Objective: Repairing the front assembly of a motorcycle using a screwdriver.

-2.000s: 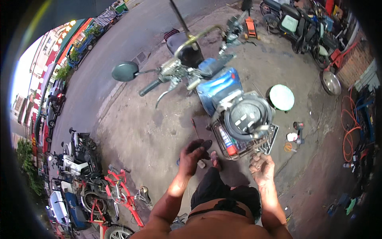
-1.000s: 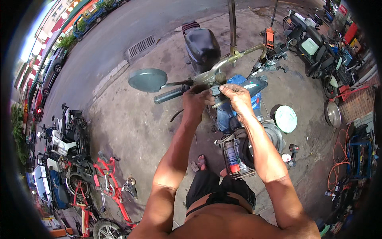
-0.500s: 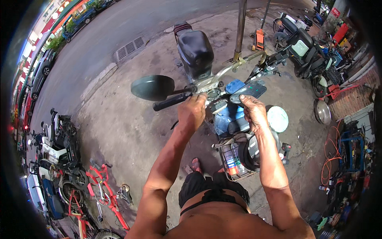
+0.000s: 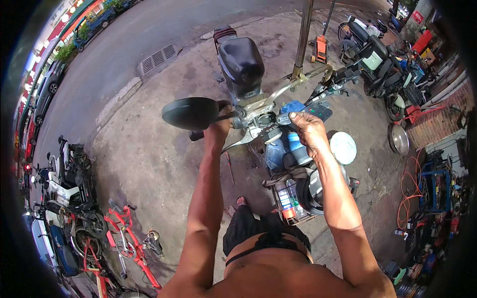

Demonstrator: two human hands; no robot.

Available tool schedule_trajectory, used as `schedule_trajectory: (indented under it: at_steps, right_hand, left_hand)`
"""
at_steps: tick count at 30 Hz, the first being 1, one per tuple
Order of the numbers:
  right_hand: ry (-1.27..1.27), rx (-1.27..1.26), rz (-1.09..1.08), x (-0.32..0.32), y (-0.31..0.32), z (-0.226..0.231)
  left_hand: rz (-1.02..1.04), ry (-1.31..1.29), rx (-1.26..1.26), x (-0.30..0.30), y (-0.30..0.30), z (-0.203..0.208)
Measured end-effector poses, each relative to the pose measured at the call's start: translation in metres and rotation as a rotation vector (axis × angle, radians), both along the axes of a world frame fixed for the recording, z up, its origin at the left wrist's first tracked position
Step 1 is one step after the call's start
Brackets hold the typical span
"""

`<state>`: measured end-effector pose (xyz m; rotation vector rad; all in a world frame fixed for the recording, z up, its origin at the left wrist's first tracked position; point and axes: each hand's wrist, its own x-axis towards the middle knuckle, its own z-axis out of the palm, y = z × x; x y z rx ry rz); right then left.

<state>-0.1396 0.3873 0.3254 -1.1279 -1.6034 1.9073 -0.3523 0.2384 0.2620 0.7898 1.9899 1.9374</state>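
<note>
My left hand (image 4: 217, 126) is closed around the black handlebar grip (image 4: 196, 135) of a scooter. Its fingers are partly hidden by the stem of the round black mirror (image 4: 190, 113). Below this hand, a silver lever (image 4: 242, 141) curves out from the bars. My right hand (image 4: 311, 131) pinches a small grey oval piece (image 4: 284, 119), which looks like a key fob, between thumb and fingers. It hovers just right of the round gauge (image 4: 266, 119) at the middle of the bars. The scooter's black seat (image 4: 242, 59) lies beyond.
Nearest me is a wire basket (image 4: 293, 198) holding bottles. A white round lid (image 4: 343, 148) sits right of my right hand. A metal post (image 4: 302, 42) rises behind the bars. Red bicycle frames (image 4: 134, 243) lie at lower left; parked scooters (image 4: 380, 54) stand at far right.
My left hand has moved left from near the middle of the handlebar onto the grip, behind the mirror stem. The right hand, still pinching the oval piece, has shifted slightly left.
</note>
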Motion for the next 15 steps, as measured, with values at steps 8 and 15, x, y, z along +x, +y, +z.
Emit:
schedule_trajectory:
  at_steps: [8, 15]
  right_hand:
    - [-0.004, -0.035, -0.018, -0.01, -0.008, -0.007]
    - [0.079, 0.076, 0.007, -0.026, -0.015, -0.011]
  left_hand:
    - [0.264, -0.121, 0.182, 0.097, -0.035, -0.061]
    - [0.04, -0.098, 0.022, 0.114, 0.004, -0.019]
